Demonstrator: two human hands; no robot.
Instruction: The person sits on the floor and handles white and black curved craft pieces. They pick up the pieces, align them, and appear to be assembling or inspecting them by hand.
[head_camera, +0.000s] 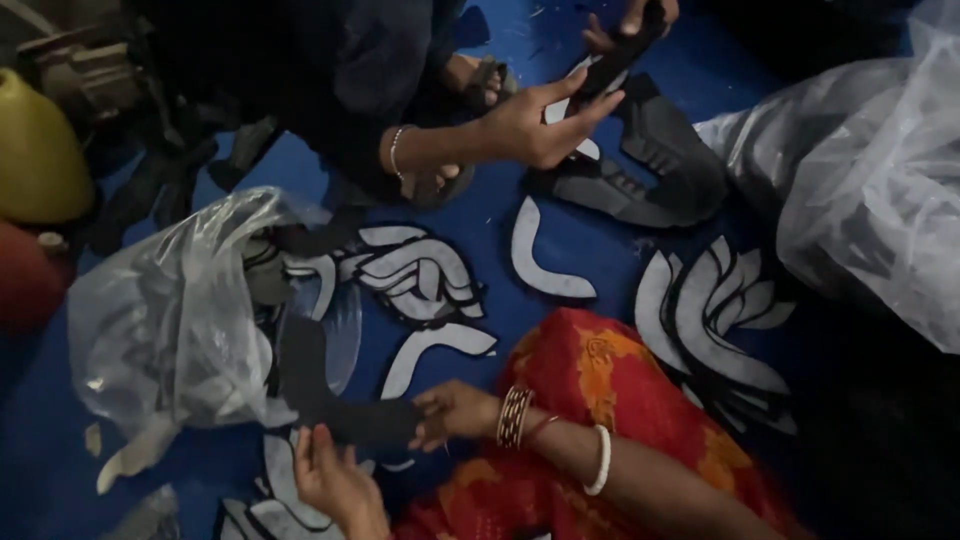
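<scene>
My left hand (335, 478) and my right hand (455, 410) both pinch one end of a long black curved cut-out piece (315, 385). It arcs up from my hands into the mouth of a clear plastic bag (165, 310). My right wrist wears bangles and rests over my red-orange clothed knee (590, 375). White curved pieces (440, 345) lie on the blue floor just beyond my hands. More white pieces (285, 505) lie under my left hand.
Another person sits opposite, with one hand (530, 125) and a second hand (640, 20) on a black and white piece. A black stack (650, 160), fanned white pieces (715, 310), a large clear bag (870, 180) and a yellow container (35, 150) surround us.
</scene>
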